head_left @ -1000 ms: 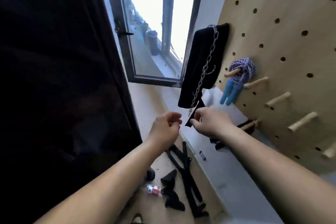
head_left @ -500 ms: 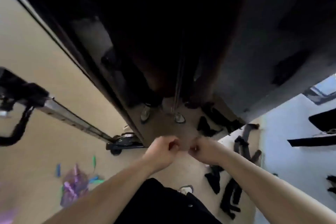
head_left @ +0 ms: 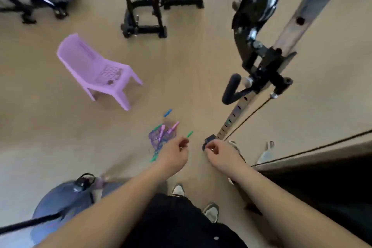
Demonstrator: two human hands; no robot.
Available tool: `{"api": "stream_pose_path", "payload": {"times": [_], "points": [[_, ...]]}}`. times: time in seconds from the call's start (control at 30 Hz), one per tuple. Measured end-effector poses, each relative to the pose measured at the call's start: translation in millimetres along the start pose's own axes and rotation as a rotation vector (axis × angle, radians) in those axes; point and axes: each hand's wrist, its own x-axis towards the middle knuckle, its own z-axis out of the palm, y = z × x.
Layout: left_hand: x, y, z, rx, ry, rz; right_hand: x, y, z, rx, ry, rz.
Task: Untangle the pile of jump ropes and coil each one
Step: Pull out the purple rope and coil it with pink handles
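Both hands hang out over the floor with fingers curled inward. The left hand has thumb and forefinger drawn close together, and the right hand is curled much the same. The blur hides whether either pinches anything, so I cannot tell. The hands are apart, with bare floor showing between them.

The pile of jump ropes lies on the floor just beyond the left hand. It is a tangle of purple cord with pink handles across it. A blue handle sticks out on the far side, one green handle on the right, and another green handle on the near side by the left wrist. Neither hand touches the pile.

A purple plastic chair stands far left, well apart from the ropes. A metal post with a black padded handle rises on the right, its foot near the right hand. Black gym frames stand along the far side. A grey ball sits near left, and two shoes show between the forearms.
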Motion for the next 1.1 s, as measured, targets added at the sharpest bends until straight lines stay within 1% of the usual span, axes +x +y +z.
{"api": "stream_pose_path", "payload": {"times": [0.1,0.17,0.33,0.47,0.73,0.9,1.0,1.1], "points": [[11,-40,-47,-0.03,0.081,-0.095,44,-53,23,-0.028,-0.115,-0.03],[18,-58,-78,-0.067,0.127,-0.136,71,-88,36,-0.05,-0.162,-0.065],[48,-74,-138,-0.086,0.2,-0.19,124,-175,45,-0.137,-0.2,-0.191],[87,-69,-172,-0.061,0.205,-0.218,174,-218,42,-0.218,-0.178,-0.209],[195,-44,-231,0.049,0.229,-0.202,294,-268,-5,-0.304,-0.119,-0.26],[256,-22,-263,0.123,0.188,-0.156,341,-280,-34,-0.264,-0.079,-0.242],[326,-44,-272,0.157,0.152,-0.108,368,-289,-50,-0.195,-0.041,-0.198],[363,-7,-301,0.27,0.084,-0.011,399,-296,-56,-0.083,0.036,-0.133]]}}
